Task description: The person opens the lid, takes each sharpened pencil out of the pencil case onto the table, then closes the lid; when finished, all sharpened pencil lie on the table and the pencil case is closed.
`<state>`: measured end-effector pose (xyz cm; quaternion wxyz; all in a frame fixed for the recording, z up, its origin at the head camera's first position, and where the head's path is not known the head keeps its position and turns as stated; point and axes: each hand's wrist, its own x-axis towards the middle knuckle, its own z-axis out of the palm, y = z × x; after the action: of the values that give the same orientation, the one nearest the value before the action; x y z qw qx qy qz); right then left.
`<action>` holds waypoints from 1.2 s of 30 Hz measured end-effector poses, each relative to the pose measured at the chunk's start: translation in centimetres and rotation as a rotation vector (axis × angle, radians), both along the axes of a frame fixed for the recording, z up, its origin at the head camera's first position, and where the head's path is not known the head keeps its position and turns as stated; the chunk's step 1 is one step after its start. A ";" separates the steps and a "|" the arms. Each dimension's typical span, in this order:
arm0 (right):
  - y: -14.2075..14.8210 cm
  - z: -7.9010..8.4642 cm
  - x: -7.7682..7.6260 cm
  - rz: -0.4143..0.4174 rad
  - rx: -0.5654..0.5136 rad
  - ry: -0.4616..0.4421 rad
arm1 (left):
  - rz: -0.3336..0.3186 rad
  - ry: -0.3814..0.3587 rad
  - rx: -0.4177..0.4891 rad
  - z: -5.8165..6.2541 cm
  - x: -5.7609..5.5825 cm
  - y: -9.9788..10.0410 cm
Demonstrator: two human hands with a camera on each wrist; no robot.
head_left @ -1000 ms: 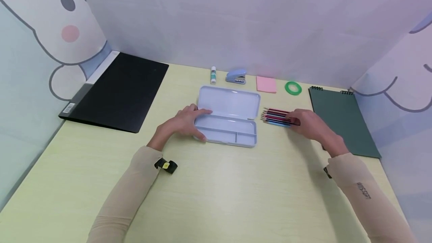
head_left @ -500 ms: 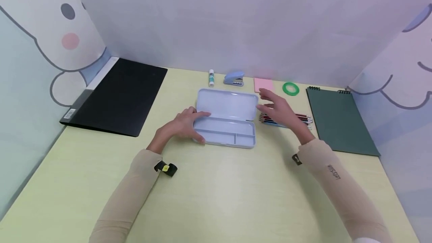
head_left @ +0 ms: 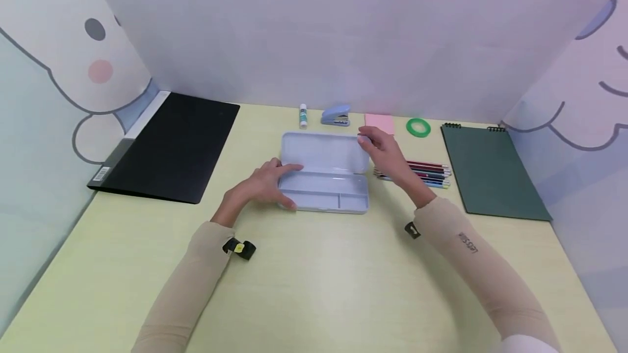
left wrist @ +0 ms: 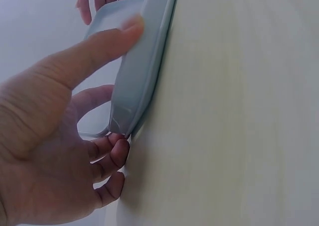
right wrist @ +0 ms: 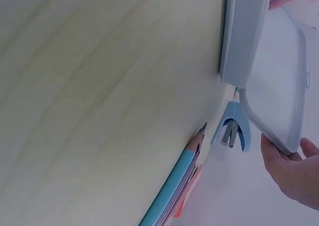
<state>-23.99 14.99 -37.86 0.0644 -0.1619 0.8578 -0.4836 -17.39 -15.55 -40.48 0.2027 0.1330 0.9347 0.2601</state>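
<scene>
A pale blue pencil case [head_left: 314, 181] with divided compartments lies open on the table, nothing inside it. My left hand [head_left: 267, 183] grips its left end, thumb [left wrist: 104, 47] on the front wall and fingertips curled low at the end. At the lid's far right corner, my right hand [head_left: 385, 157] pinches the edge between thumb and fingers. The lid [right wrist: 276, 81] stands tilted up from the hinge in the right wrist view. Several pencils [head_left: 429, 174] lie side by side right of the case, partly hidden behind my right wrist.
Along the back sit a glue stick [head_left: 303, 116], a blue stapler [head_left: 336, 115], pink sticky notes [head_left: 379, 122] and a roll of green tape [head_left: 418, 127]. A black folder [head_left: 171, 148] lies at left, a dark green spiral pad [head_left: 495, 173] at right.
My right hand has left the pencils, moved left to the lid's far right corner and taken hold of it. The lid has risen slightly. My left hand keeps its place on the case.
</scene>
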 end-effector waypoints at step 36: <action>0.5 0.3 2.4 0.222 0.125 -0.024 | -0.069 0.089 0.326 6.3 3.3 -3.3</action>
<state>-21.61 15.49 -37.59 0.1377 -0.2460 0.8623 -0.4207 -14.11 -18.90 -34.17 0.1455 0.2075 0.8831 0.3949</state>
